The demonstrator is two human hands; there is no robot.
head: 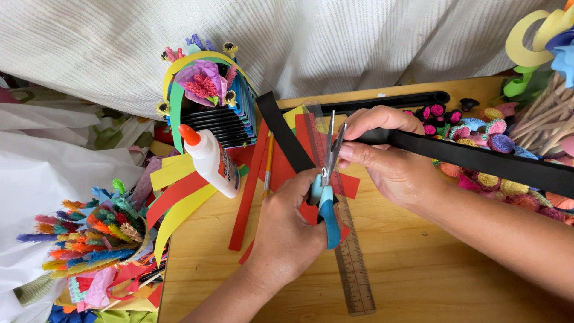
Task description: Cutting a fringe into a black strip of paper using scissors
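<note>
Two hands work over a wooden table (418, 281). Our left hand (287, 230) is closed through the blue handles of the scissors (327, 179), whose blades point up and stand slightly apart. Our right hand (382, 152) pinches a black strip (478, 158) between thumb and fingers; the strip runs from the blades off to the right edge of the view. Its end sits right at the blades, though we cannot tell whether they touch it. Under the hands lie red strips (251, 185), another black strip crossing them, and a clear ruler (353, 269). A glue bottle (210, 160) with an orange cap lies tilted on yellow strips (176, 212) to the left. Paper flowers (484, 134) are heaped behind the right hand, and a pot of fringed paper stems (95, 233) stands at far left.
</note>
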